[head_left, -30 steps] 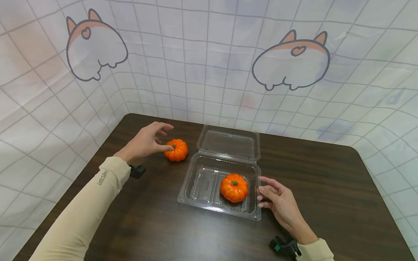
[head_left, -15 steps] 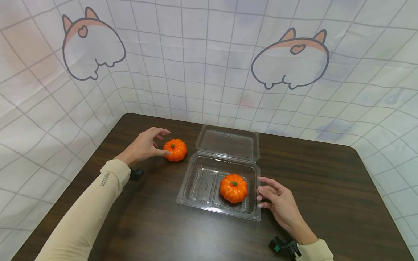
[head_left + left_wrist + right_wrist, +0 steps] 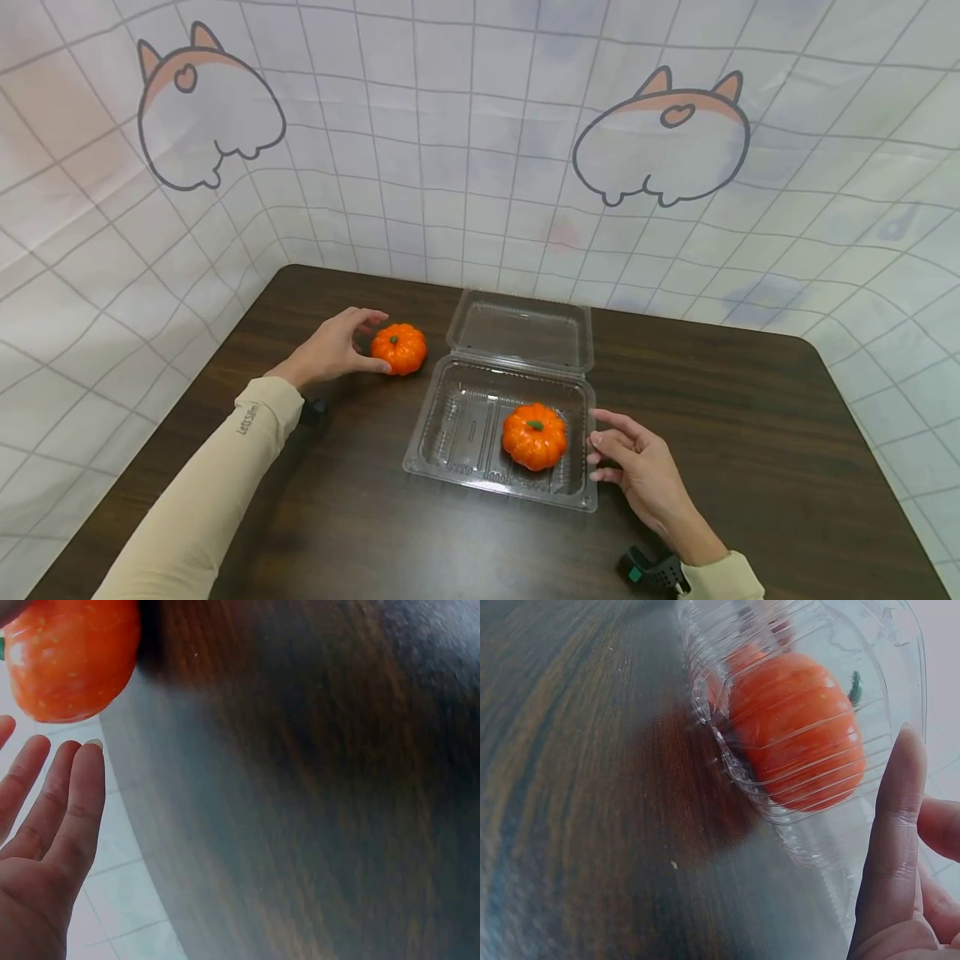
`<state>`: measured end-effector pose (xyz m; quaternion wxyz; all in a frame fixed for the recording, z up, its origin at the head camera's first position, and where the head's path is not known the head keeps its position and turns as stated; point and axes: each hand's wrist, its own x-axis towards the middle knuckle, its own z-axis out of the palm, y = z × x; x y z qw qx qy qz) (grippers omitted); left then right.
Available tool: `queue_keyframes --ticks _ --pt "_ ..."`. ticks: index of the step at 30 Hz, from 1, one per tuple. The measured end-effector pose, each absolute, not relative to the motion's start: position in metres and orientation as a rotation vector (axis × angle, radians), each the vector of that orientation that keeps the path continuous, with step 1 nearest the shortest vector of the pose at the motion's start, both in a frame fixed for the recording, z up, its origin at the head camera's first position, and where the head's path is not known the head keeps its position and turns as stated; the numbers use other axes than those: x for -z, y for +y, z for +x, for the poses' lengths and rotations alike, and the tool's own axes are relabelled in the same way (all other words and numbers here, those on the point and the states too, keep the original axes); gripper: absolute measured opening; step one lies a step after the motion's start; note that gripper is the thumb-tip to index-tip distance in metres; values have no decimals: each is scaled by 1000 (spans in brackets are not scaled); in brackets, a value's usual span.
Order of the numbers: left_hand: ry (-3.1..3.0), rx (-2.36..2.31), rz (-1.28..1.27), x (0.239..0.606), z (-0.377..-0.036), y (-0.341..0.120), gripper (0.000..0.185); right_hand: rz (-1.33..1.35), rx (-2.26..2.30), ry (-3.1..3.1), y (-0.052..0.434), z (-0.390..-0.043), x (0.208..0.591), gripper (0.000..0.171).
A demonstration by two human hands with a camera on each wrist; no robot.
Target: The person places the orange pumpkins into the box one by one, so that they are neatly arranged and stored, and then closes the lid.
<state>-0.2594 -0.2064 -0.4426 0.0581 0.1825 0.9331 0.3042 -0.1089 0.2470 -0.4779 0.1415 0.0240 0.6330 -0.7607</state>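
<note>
Loosely, the left hand (image 3: pixel 330 350) cups the loose pumpkin (image 3: pixel 399 348) near the desk's (image 3: pixel 750 433) far-left corner, grip not yet closed; it could roll away. Right hand (image 3: pixel 637 467), fingers straight, steadies the open clamshell (image 3: pixel 517 337) mid-desk, which might skid, tipping its pumpkin (image 3: pixel 534 436).

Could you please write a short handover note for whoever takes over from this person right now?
Left hand: at the loose pumpkin on the table, thumb touching it, fingers arched above it; not lifted.
Right hand: open, fingertips at the right edge of the clear box.
The box lies open, lid folded back towards the wall.
Done: one boxed pumpkin sits in the right side of the tray.
Left: probably move the loose pumpkin into the free left side, then close the lid.
</note>
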Motion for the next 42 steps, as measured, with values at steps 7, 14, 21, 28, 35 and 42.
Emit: queue_keyframes --ticks 7,14,21,28,35,42 --pt "2815 -925 530 449 -258 -201 93 77 2197 1818 248 -112 478 52" --pt "2816 -904 519 451 -259 -198 89 109 2187 1835 247 -112 478 52" --pt "2824 -882 506 451 -258 -201 85 92 2194 1821 247 -112 478 52" --pt "2832 -881 516 447 -258 -204 86 61 2208 1813 249 -112 478 51" --pt "2845 -887 513 444 -255 -207 87 41 2211 1815 248 -111 478 50" --pt "2829 -945 550 435 -249 -207 86 48 2205 1818 248 -111 477 52"
